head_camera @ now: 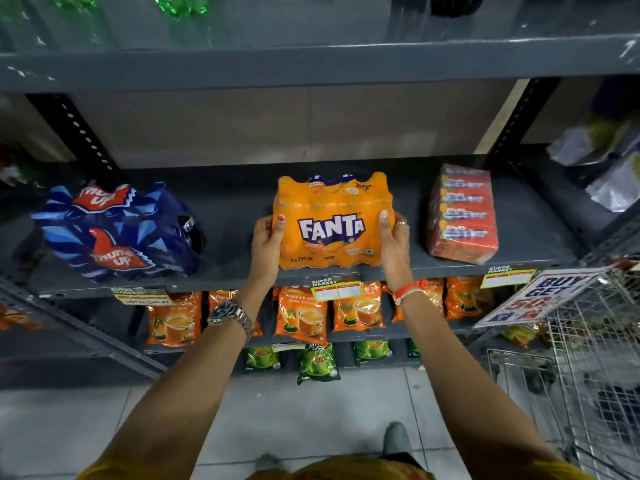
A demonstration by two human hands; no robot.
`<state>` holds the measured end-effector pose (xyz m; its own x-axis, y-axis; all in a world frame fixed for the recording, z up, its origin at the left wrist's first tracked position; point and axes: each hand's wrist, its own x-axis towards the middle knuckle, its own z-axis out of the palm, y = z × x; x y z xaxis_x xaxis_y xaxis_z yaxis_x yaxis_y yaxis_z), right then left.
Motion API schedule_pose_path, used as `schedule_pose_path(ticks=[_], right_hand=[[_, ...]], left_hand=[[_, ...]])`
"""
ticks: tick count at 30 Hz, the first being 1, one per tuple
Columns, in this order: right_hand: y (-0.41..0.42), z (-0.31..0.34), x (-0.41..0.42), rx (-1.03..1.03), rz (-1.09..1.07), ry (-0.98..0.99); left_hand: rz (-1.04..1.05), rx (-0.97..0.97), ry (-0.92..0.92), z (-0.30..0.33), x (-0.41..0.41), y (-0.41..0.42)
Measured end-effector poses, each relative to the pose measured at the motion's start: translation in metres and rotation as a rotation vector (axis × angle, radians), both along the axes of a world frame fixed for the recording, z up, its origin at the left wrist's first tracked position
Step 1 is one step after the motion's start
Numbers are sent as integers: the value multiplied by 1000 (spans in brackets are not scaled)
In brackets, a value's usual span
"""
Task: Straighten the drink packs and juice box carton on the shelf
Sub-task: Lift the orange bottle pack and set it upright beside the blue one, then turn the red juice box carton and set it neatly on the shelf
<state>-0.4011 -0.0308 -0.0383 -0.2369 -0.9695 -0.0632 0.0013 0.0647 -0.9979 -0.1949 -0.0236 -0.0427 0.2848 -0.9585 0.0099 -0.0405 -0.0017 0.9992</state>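
Note:
An orange Fanta pack [332, 223] sits in the middle of the grey shelf [235, 209], label facing me. My left hand [268, 244] grips its left side and my right hand [394, 244] grips its right side, thumbs on the front. To the left lies a blue Thums Up pack [117, 233], turned at an angle and tilted. At the right stands a red juice box carton [462, 214], wrapped in clear film and slightly skewed.
Orange tea pouches [301, 313] and green pouches [318, 362] fill the lower shelves. A wire trolley [588, 358] with a promo sign [540, 296] stands at the right. Price tags [336, 289] hang on the shelf edge. Green bottles [180, 8] stand on the shelf above.

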Motion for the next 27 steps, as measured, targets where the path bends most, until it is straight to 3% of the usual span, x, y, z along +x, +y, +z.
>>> schedule_pose_path(ticks=[3,7,10,15,17,18,21,22,24,27], right_hand=[[1,2,-17,-7,84,9],[-1,7,-48,-73,84,49],[-8,17,-91,-153,-22,83],[-46,28,-183,-165,-195,300],[-64,32,-211,-138,-181,365],[-72,36,-224,-111,-164,408],[-98,45,-249,-61,-68,607],[-108,47,-253,-41,-23,653],[-131,48,-254,23,84,739],[-158,52,-249,128,311,889]], left_hand=[[161,-42,22,-6,-19,2],[719,-275,-189,4,-61,15],[628,-437,-249,8,-111,16],[386,-573,-396,7,-208,11],[292,-392,-304,0,-244,2],[214,-205,-204,-2,-262,-5],[104,446,222,6,-299,-17],[49,569,409,15,-306,-16],[-17,678,676,23,-320,-17],[-88,667,688,27,-327,-16]])
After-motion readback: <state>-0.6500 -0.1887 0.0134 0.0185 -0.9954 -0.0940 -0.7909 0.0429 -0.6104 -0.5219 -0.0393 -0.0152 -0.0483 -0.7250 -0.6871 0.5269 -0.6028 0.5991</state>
